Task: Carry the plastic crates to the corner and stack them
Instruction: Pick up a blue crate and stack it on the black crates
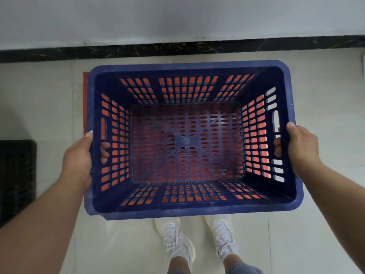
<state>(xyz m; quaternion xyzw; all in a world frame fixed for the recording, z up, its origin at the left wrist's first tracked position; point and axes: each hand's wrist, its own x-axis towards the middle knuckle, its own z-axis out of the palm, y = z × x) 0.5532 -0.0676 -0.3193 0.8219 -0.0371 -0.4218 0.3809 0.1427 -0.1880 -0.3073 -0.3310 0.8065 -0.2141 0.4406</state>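
Fingers (pixel 104 152) of the left hand (pixel 78 161) curl through one side handle slot, right hand (pixel 301 149) clamped on the opposite slot, blue crate (pixel 189 209) held level between them, directly over an orange crate (pixel 85 99) by the wall (pixel 177 16).

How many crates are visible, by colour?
Blue crate, held by the left hand and right hand: 1
Red crate, directly under the blue one: 1
Black crate, at the left edge: 1
Total: 3
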